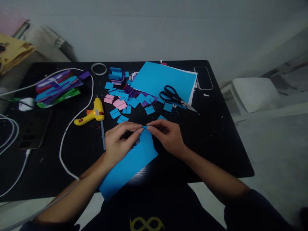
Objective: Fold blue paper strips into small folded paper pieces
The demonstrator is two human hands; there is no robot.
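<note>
A long blue paper sheet (132, 165) slants from the table's front edge up to my fingertips. My left hand (121, 138) pinches its far end between thumb and forefinger. Close beside it, my right hand (168, 136) pinches the same end, thumb and forefinger nearly touching those of the left. Just beyond my hands lie several small folded blue paper pieces (149, 109) and two pink ones (119, 104). Black-handled scissors (176, 98) rest partly on a larger blue sheet (166, 80).
A yellow glue gun (92, 114) with a glue stick lies left of my hands, beside a white cable (63, 141). Bundled coloured papers (57, 88), a tape ring (99, 69) and two phones (203, 78) are on the black table (216, 138). A white stool (255, 93) stands right.
</note>
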